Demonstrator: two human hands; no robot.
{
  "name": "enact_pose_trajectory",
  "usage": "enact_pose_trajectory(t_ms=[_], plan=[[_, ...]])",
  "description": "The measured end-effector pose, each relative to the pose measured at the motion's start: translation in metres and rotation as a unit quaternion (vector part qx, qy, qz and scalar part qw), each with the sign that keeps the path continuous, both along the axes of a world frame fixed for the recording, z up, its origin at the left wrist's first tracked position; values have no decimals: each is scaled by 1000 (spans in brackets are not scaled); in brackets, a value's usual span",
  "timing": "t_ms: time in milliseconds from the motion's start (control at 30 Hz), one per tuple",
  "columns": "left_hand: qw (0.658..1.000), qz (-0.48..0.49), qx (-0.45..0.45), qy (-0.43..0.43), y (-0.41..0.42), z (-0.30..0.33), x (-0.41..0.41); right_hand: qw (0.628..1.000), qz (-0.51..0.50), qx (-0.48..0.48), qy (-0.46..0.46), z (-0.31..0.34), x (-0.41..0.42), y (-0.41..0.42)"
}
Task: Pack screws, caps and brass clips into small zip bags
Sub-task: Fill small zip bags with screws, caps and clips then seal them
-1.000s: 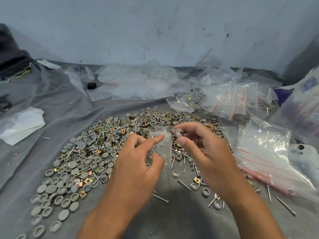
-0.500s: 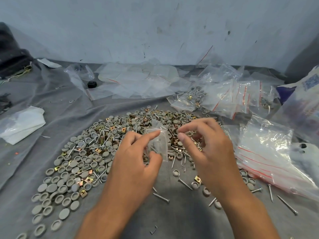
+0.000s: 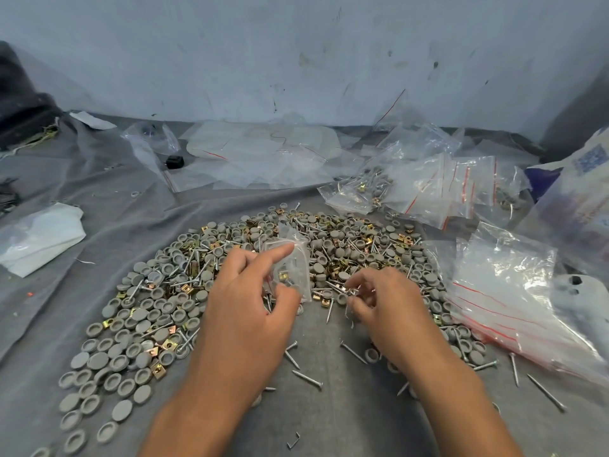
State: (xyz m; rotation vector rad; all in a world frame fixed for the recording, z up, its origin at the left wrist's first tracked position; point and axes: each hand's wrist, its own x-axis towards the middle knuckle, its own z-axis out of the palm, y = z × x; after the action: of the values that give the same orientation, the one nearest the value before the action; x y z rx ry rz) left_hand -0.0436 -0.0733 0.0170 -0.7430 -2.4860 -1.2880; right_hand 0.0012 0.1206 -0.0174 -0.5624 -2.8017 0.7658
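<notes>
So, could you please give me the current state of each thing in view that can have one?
small zip bag: open, held upright, a brass clip visible inside.
left hand: pinches the small zip bag.
right hand: down at the pile, fingers curled on small parts.
pile of caps, screws and clips: loose, spread on the grey cloth.
filled bags: packed, lying heaped at the far right.
empty bags: flat, stacked at the right.
</notes>
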Motion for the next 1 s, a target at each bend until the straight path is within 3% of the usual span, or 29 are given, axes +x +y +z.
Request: enact_pose_trajectory(t_ms=[200,367,500,567,633,800,867,1000], plan=[[1000,-13,-15,2,2,-1,2,999,18,34,-32,-13,-13,-5],[1000,-19,-23,-2,1,-2,1,999,19,32,-6,-9,-13,-3],[999,-22,-32,-7,2,-3,1,987,14,-68,148,14,-5,-8],[999,-20,-38,-9,3,-4,1,956,61,-79,276,30,0,-19],[999,-15,-40,-8,4,-4,1,926,127,-64,349,41,4,-32],[999,-16,-39,-7,6,-6,2,937,187,65,288,35,5,-44],[999,-19,-44,-8,6,-5,2,942,179,44,282,34,5,-43],[999,-19,-39,-14,5,-3,3,931,136,-99,323,41,7,-37]])
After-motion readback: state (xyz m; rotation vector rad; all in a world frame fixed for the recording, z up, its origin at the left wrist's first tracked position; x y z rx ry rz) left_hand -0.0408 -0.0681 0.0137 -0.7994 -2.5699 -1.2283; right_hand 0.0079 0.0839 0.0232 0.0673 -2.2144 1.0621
